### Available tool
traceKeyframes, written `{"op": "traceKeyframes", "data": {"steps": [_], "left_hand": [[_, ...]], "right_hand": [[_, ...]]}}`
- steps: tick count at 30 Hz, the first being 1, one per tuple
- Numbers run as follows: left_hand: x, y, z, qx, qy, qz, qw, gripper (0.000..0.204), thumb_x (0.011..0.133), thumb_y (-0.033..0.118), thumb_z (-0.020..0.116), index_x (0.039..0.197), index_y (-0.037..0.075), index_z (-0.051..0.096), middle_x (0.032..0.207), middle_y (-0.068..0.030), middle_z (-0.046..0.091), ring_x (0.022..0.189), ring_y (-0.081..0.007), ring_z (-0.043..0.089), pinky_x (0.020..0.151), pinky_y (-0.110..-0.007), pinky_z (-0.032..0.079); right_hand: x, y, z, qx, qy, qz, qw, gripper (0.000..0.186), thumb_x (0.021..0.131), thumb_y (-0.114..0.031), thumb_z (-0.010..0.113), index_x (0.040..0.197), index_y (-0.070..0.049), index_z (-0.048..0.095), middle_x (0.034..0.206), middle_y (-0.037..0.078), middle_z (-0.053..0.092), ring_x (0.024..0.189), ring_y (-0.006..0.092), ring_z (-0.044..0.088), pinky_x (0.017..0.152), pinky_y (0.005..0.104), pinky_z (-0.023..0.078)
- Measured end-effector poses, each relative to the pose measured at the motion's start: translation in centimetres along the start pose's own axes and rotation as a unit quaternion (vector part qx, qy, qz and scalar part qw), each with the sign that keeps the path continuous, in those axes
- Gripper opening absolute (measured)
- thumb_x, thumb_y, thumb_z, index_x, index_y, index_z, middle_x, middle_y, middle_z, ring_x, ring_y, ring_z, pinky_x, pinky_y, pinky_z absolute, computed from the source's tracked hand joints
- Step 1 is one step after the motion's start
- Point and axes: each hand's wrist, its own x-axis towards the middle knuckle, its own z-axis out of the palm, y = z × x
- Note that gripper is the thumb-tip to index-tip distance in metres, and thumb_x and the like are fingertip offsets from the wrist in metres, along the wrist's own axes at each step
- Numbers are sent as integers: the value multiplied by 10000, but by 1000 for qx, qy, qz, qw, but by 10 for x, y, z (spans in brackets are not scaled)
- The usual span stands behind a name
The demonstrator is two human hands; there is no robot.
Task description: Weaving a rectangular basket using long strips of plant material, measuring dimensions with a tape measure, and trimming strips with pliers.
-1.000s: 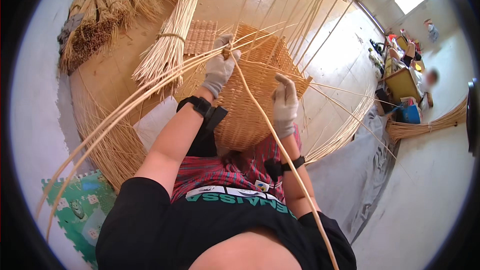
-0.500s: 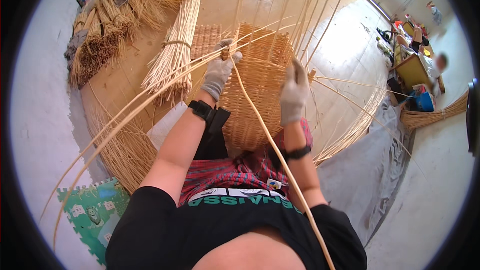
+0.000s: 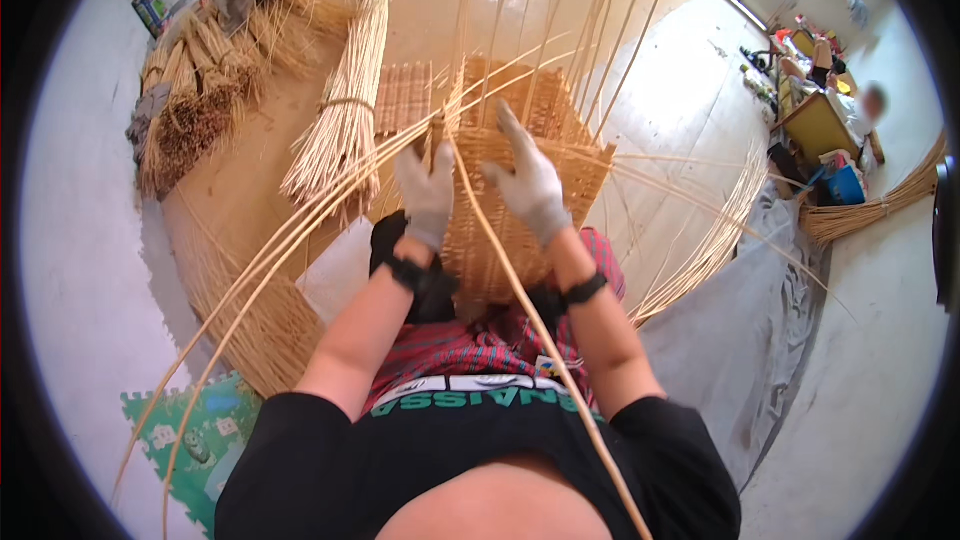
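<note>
tan floor [image 3: 440,10], wicker basket [image 3: 468,235], green-lettered shirt [image 3: 400,450]

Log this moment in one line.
left hand: open, at left edge of basket | right hand: open, before basket | rod: slanting across basket

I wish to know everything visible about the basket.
The basket is boxy, open-topped, woven of tan, wicker-like material. Long thin rods rise above its walls; loose strands jut from its corners. It stands before the lap. The left hand is at its left edge, the right hand before its near wall; contact is unclear.
</note>
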Motion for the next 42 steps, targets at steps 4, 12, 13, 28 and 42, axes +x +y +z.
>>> {"op": "traceKeyframes", "data": {"steps": [4, 12, 13, 28, 42], "left_hand": [[-18, 52, 4, -81, -78, 197, 974, 203, 999, 101, 596, 1190, 35, 619, 1026, -135, 691, 956, -267, 683, 809, -381, 536], [39, 69, 67, 156, -350, 12, 924, 456, 1038, 370, 548, 1282, -9, 619, 1082, -220, 718, 876, -298, 732, 778, -403, 582], [39, 68, 67, 160, -350, 36, 922, 545, 1038, 441, 519, 1293, -30, 619, 979, -220, 723, 745, -304, 724, 710, -403, 578], [-26, 49, 31, -161, -153, 32, 974, 320, 948, 117, 704, 1246, 87, 589, 1113, -90, 662, 779, -184, 661, 646, -294, 528], [21, 17, -39, 278, -219, 46, 934, 554, 863, 257, 751, 1365, 279, 518, 1068, -106, 714, 943, -371, 693, 794, -480, 545]], "right_hand": [[-58, 32, -19, 243, 56, 292, 923, 547, 958, -105, 691, 1460, -73, 478, 1132, 118, 717, 972, 175, 704, 720, 279, 554], [54, 47, -54, 83, 265, 50, 959, 418, 1024, -114, 572, 1427, -92, 462, 1165, 129, 668, 1147, 184, 617, 856, 303, 535], [82, 49, -54, -167, 202, -53, 964, 473, 1021, -89, 551, 1477, -102, 426, 1193, 145, 660, 1206, 198, 592, 903, 319, 530], [-43, -28, -48, 277, 85, 283, 914, 272, 1064, -182, 520, 1131, 42, 660, 939, 149, 732, 794, 210, 718, 698, 307, 577], [99, 44, 106, 241, 253, 288, 892, 743, 901, -397, 778, 1509, -109, 464, 1339, 185, 589, 1130, 244, 602, 797, 370, 551]]}}
